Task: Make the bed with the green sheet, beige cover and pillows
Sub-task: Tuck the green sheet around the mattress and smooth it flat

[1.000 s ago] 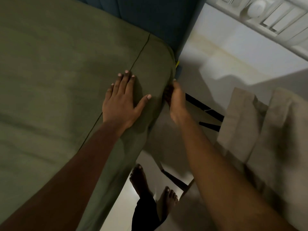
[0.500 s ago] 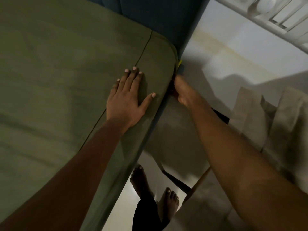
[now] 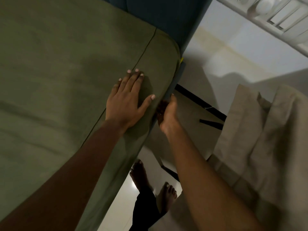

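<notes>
Covering the mattress is one green sheet [image 3: 58, 80], olive and smooth but for a few shallow creases, with a dark seam line running past the rounded corner beside the dark blue headboard [image 3: 158, 14]. Two hands are seen on it: the left hand [image 3: 126, 104] is laid flat on top near that corner, fingers [image 3: 133, 79] straight and spread, while the right hand [image 3: 168, 112] is held against the sheet's side edge, its fingers curled inward into shadow, so whether fabric is pinched cannot be told. One beige cover [image 3: 266, 139] is heaped well apart at the right, and two bare feet [image 3: 139, 174] are planted on the pale tiled floor [image 3: 120, 205] beside the bed.
</notes>
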